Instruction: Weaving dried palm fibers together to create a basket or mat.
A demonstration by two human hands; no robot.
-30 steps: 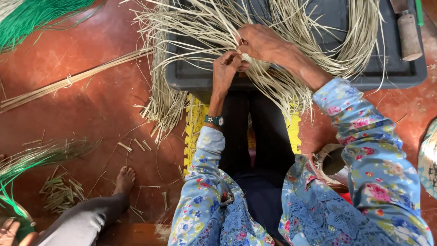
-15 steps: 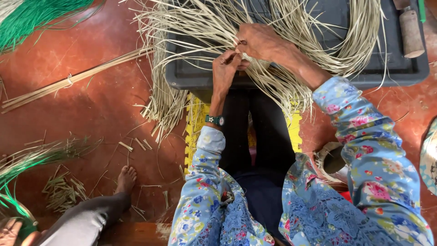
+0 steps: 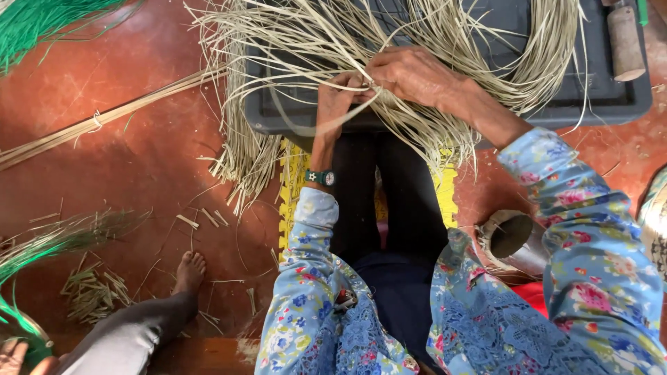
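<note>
head cam | one view only | looks steeply down from above the person | close over lap, strands [image 3: 417, 42] and tray [image 3: 597, 104] | red floor [image 3: 125, 180] around

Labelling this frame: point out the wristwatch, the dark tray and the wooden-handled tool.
wristwatch [image 3: 320, 178], head view, on the green strap beside its face.
dark tray [image 3: 597, 104], head view, on its bare right rim.
wooden-handled tool [image 3: 624, 38], head view, on the handle's middle.

Your left hand [image 3: 333, 104] and right hand [image 3: 410, 73] meet, fingers pinching pale straw strands [image 3: 431, 28] heaped over a dark plastic tray [image 3: 597, 104] on the red floor [image 3: 125, 173], green strands [image 3: 42, 17] upper left, another person's bare foot [image 3: 189, 271] lower left.
</note>
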